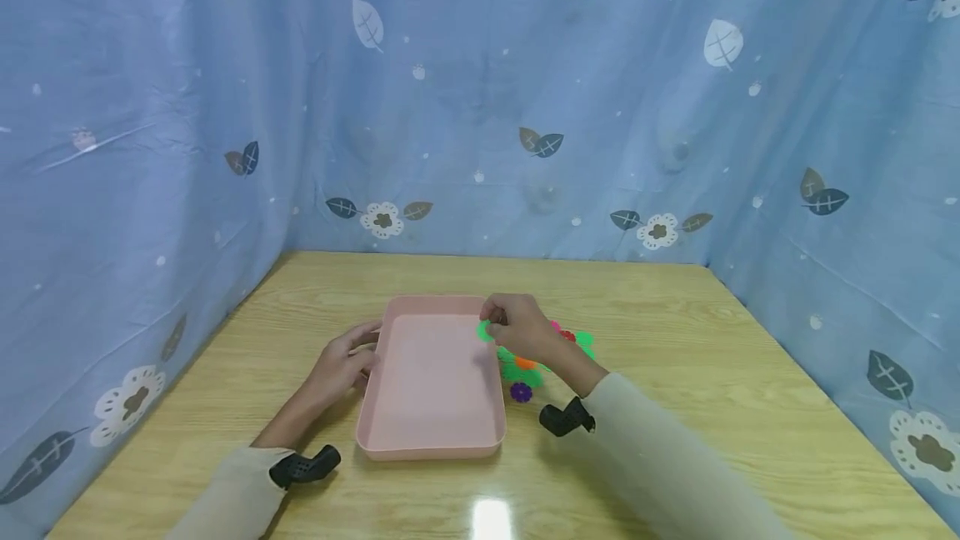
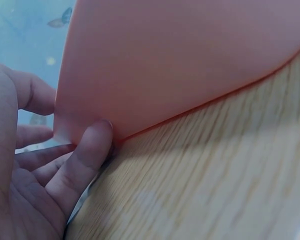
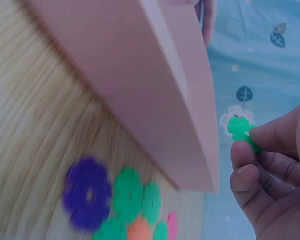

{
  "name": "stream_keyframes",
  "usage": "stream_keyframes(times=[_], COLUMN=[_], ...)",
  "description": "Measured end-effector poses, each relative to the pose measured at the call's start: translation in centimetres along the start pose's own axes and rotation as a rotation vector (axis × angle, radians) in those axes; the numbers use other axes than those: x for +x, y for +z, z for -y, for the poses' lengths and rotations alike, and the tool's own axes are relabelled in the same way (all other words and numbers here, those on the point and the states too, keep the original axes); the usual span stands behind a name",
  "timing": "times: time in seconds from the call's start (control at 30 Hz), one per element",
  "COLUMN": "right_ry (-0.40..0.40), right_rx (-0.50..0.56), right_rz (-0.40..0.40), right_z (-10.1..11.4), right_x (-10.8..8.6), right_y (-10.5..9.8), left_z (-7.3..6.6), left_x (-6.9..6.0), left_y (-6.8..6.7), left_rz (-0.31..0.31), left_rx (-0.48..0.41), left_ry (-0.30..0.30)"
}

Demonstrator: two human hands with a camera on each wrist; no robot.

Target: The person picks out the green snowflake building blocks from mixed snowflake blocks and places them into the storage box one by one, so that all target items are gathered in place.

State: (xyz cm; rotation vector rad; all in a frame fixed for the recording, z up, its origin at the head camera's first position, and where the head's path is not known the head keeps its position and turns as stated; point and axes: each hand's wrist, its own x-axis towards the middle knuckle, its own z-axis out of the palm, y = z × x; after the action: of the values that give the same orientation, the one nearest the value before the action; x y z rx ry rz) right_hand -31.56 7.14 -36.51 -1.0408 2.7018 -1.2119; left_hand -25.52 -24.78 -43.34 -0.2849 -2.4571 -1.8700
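A shallow pink tray (image 1: 442, 390) lies on the wooden table. At its left side my left hand (image 1: 341, 369) holds the wall. The left wrist view shows the thumb (image 2: 92, 142) pressing the outer face, with bent fingers at the edge. Above the tray's far right corner, my right hand (image 1: 521, 327) pinches a green flower-shaped plastic piece (image 3: 240, 130) between thumb and fingertips. Beside the tray's right wall lie more flower-shaped pieces: a purple one (image 1: 521, 392), an orange one (image 1: 526, 363), a red one (image 1: 567, 336) and several green ones (image 1: 534, 377). My right forearm partly hides this pile.
The tabletop (image 1: 660, 315) has a light wood grain. A blue patterned curtain (image 1: 480, 107) hangs behind and on both sides. Black bands (image 1: 305, 467) with camera mounts sit at both wrists. Bright glare (image 1: 491, 517) shows near the front.
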Motion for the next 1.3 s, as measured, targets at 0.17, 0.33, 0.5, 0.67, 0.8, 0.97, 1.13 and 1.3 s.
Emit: stream_keyframes(times=[0.17,0.33,0.5,0.67,0.8,0.97,1.13,1.3], right_ry=[0.032,0.064,0.099,0.191,0.24,0.25,0.253,0.262], right_rx=[0.053,0.099,0.147,0.151,0.228,0.306,0.327,0.398], right_rz=[-0.016,-0.019,-0.034,-0.044,-0.053,-0.062,-0.06,-0.031], right_z=[0.9,1.2,1.8,2.5,2.7,2.5,2.4,2.2], right_x=[1.8,3.9,5.8,6.8,7.4,7.9,8.0,7.7], right_y=[1.3,2.6,3.8,5.2,6.3,7.8,8.8,9.8], left_z=[0.0,-0.1,-0.2,-0.1,-0.2,-0.2,-0.3,-0.3], left_x=[0.0,0.0,0.0,-0.2,-0.2,-0.1,0.0,0.0], left_y=[0.1,0.2,0.2,0.4,0.4,0.3,0.2,0.2], left_rz=[0.016,0.019,0.012,0.009,-0.002,0.003,0.016,0.027], left_rx=[0.006,0.023,0.022,0.017,0.012,0.012,0.009,0.009], left_ry=[-0.013,-0.014,-0.01,-0.025,-0.03,-0.046,-0.044,-0.046])
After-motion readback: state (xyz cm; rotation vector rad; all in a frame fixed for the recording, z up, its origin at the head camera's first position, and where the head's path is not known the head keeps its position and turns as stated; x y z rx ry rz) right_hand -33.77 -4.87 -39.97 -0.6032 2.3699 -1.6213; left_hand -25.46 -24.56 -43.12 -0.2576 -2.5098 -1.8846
